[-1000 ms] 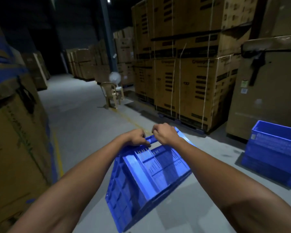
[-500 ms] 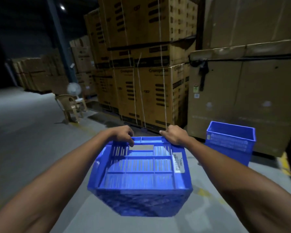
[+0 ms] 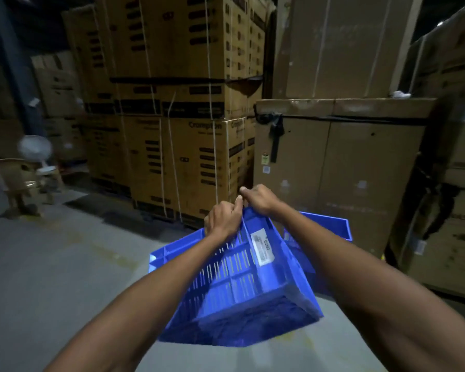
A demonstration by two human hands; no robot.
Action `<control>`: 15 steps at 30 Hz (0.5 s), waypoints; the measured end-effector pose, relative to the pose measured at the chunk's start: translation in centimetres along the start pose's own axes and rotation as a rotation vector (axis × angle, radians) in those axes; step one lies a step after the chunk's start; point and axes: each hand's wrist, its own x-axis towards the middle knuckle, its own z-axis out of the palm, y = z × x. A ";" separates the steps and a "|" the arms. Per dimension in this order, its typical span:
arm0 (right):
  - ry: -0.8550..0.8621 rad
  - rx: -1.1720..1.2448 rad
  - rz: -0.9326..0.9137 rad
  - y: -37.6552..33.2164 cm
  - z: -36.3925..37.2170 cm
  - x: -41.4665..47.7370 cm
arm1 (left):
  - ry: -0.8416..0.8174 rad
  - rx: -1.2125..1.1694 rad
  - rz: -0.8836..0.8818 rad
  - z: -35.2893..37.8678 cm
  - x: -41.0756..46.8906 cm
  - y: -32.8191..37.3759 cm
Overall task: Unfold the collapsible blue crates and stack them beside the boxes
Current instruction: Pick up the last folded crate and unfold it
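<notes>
I hold a blue slatted crate (image 3: 242, 285) in the air in front of me, tilted, with a white label on its upper side. My left hand (image 3: 222, 217) and my right hand (image 3: 258, 198) sit close together, both shut on the crate's far top edge. Behind it, a second blue crate (image 3: 330, 226) stands unfolded on the floor against a large cardboard box (image 3: 355, 167); the held crate and my right arm hide most of it.
Tall strapped stacks of cardboard boxes (image 3: 177, 103) fill the back and right side. A plastic chair (image 3: 14, 181) and a small fan (image 3: 36, 149) stand at the left. Grey concrete floor (image 3: 65, 264) stretches left and toward me.
My view swung right and closer to the boxes. The crate tipped from level to tilted, and my hands drew together on its far edge. The floor crate is now behind the held one.
</notes>
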 end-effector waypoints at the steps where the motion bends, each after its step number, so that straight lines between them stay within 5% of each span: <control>1: 0.012 0.151 0.020 0.8 -0.7 1.4 | -0.007 -0.030 -0.001 0.4 2.3 -0.2; 4: 0.116 0.272 0.139 4.0 -1.3 4.9 | -0.040 -0.230 0.030 1.1 9.1 -1.3; 9: 0.200 -0.166 0.306 11.6 -0.4 9.3 | -0.120 -0.711 0.013 2.1 17.9 -4.7; 11: 0.272 -0.199 0.342 11.5 -0.2 10.6 | -0.318 -0.819 -0.010 2.4 20.5 -5.2; 13: 0.328 -0.252 0.370 11.5 0.5 12.0 | -0.572 -0.784 0.039 2.2 22.8 -4.2; 15: 0.354 -0.305 0.383 11.6 1.5 13.5 | -0.677 -0.487 0.237 2.1 24.4 -2.6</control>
